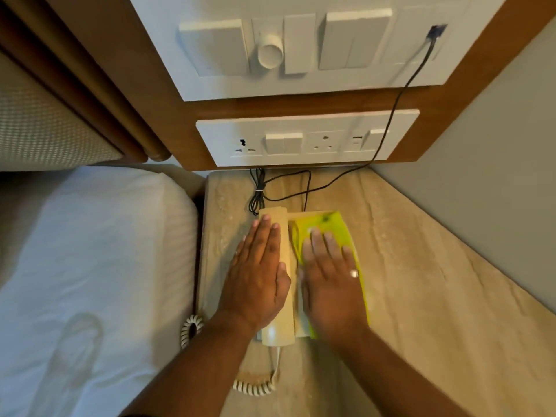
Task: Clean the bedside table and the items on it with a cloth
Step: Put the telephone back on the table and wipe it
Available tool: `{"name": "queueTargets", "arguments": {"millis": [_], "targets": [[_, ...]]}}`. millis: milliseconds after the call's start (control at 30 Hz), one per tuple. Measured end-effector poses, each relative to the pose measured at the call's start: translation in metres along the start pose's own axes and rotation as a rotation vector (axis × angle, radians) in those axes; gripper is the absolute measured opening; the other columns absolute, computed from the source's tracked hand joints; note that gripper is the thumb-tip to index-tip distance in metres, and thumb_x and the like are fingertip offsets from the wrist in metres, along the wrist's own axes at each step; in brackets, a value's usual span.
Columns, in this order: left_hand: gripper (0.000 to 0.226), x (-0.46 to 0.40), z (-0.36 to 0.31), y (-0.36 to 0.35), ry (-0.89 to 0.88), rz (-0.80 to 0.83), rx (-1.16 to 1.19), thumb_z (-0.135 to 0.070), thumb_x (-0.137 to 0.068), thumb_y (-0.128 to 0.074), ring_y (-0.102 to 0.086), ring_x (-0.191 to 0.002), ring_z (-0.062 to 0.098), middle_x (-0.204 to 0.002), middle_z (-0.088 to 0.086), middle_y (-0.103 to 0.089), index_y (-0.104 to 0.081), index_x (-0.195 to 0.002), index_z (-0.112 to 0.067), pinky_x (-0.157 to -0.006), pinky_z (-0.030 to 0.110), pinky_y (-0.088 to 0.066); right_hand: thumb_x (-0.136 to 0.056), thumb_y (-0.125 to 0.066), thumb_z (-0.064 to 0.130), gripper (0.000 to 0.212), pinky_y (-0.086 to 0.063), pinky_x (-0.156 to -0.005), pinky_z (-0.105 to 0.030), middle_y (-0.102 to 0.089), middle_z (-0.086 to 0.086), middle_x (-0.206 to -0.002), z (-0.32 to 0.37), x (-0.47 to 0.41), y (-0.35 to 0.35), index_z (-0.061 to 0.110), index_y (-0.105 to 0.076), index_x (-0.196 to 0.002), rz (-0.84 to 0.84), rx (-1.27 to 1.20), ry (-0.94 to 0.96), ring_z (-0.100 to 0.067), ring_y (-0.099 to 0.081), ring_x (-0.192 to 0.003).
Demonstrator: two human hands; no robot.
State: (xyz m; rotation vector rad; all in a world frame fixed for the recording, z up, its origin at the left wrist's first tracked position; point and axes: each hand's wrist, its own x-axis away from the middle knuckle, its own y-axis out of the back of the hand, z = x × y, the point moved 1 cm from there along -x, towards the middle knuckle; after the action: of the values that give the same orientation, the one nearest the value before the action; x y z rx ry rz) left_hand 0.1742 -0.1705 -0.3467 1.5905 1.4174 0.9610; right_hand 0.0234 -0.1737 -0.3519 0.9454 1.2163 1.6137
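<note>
A cream telephone [278,332] sits on the beige marble bedside table [406,266]. My left hand [255,278] lies flat, fingers together, on the handset along the phone's left side. My right hand [331,281] presses flat on a yellow-green cloth [331,224] spread over the phone's right half, which hides the keypad. The coiled handset cord [255,386] trails off the phone's near end toward the table's front.
A black cable [301,188] runs from the phone's far end up to a wall jack [437,31]. Two white switch and socket panels [301,139] are mounted on the wood wall behind. The bed with a white pillow [90,251] borders the table's left; a grey wall borders its right.
</note>
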Motion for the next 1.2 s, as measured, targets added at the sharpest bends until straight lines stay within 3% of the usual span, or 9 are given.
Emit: {"name": "queueTargets", "arguments": {"millis": [133,267,433,667,800,1000,1067,1133,1200], "targets": [[0.063,0.0,0.001,-0.002,-0.011,-0.006,0.031,-0.031,-0.095,-0.026,-0.006,-0.152,0.023,-0.164,0.009,-0.011,-0.021,-0.153,-0.006,-0.119,0.048,-0.024,-0.098,-0.031,0.031,0.052,-0.021,-0.115,-0.051,-0.03,-0.009,-0.156,0.0,0.046,-0.014,0.01,-0.041,-0.144,0.004,-0.037,0.053,-0.031,-0.025,-0.145],[0.063,-0.001,0.003,-0.004,-0.033,-0.02,0.044,-0.031,-0.096,-0.028,-0.007,-0.152,0.024,-0.163,0.01,-0.012,-0.021,-0.153,-0.005,-0.12,0.048,-0.024,-0.099,-0.033,0.033,0.052,-0.022,-0.116,-0.051,-0.032,-0.007,-0.156,-0.001,-0.01,-0.005,0.012,-0.037,-0.147,-0.009,0.024,0.033,-0.028,-0.025,-0.145],[0.064,0.0,0.004,-0.004,-0.031,-0.001,0.027,-0.032,-0.096,-0.027,-0.003,-0.152,0.021,-0.164,0.009,-0.009,-0.017,-0.154,-0.007,-0.121,0.046,-0.021,-0.102,-0.022,0.038,0.056,-0.008,-0.12,-0.044,-0.012,-0.006,-0.162,-0.009,-0.082,0.008,0.014,-0.018,-0.153,0.093,0.031,-0.078,-0.024,-0.005,-0.149],[0.064,-0.001,0.003,-0.004,-0.022,0.014,0.009,-0.032,-0.096,-0.026,-0.004,-0.152,0.022,-0.164,0.009,-0.009,-0.019,-0.154,-0.006,-0.121,0.047,-0.022,-0.097,-0.038,0.032,0.055,-0.023,-0.115,-0.051,-0.028,-0.013,-0.157,0.005,0.016,-0.006,0.007,-0.036,-0.146,-0.053,-0.005,-0.026,-0.031,-0.023,-0.146],[0.065,-0.003,-0.002,-0.004,-0.004,0.002,0.085,-0.033,-0.096,-0.025,0.0,-0.152,0.02,-0.164,0.009,-0.002,-0.014,-0.154,-0.007,-0.121,0.046,-0.021,-0.083,-0.054,0.011,0.055,-0.028,-0.11,-0.052,-0.043,-0.018,-0.147,-0.001,0.032,-0.008,0.0,-0.05,-0.137,-0.148,-0.072,0.05,-0.038,-0.041,-0.135],[0.082,0.042,0.003,-0.01,0.269,-0.095,0.212,-0.056,-0.09,-0.03,-0.001,-0.151,0.019,-0.163,0.005,0.009,0.006,-0.153,-0.017,-0.122,0.044,-0.019,-0.094,-0.043,0.018,0.047,-0.046,-0.099,-0.037,-0.057,-0.017,-0.133,-0.004,0.0,0.031,0.001,-0.047,-0.138,-0.349,-0.598,-0.085,-0.029,-0.055,-0.121],[0.096,0.062,0.004,-0.015,0.264,-0.018,0.084,-0.066,-0.084,-0.032,-0.003,-0.151,0.028,-0.163,0.015,0.001,-0.004,-0.154,-0.006,-0.122,0.044,-0.012,-0.093,-0.045,0.016,0.047,-0.039,-0.107,-0.033,-0.053,-0.016,-0.139,0.012,-0.014,0.037,0.004,-0.047,-0.138,-0.263,-0.564,0.107,-0.025,-0.048,-0.13],[0.104,0.071,0.008,-0.02,0.249,0.108,-0.01,-0.069,-0.077,-0.033,0.0,-0.151,0.034,-0.162,0.018,-0.001,-0.01,-0.154,-0.003,-0.122,0.051,-0.012,-0.091,-0.048,0.014,0.053,-0.029,-0.115,-0.042,-0.038,-0.013,-0.151,0.035,-0.026,0.032,0.007,-0.041,-0.143,-0.033,-0.425,0.278,-0.029,-0.029,-0.143],[0.105,0.07,0.013,-0.026,0.241,0.212,-0.007,-0.072,-0.077,-0.036,0.015,-0.15,0.027,-0.163,0.011,0.012,0.005,-0.155,-0.014,-0.123,0.048,-0.004,-0.096,-0.043,0.023,0.055,-0.015,-0.119,-0.048,-0.02,-0.009,-0.16,0.049,-0.035,0.023,0.012,-0.032,-0.149,0.083,-0.204,0.338,-0.031,-0.009,-0.149]]}}
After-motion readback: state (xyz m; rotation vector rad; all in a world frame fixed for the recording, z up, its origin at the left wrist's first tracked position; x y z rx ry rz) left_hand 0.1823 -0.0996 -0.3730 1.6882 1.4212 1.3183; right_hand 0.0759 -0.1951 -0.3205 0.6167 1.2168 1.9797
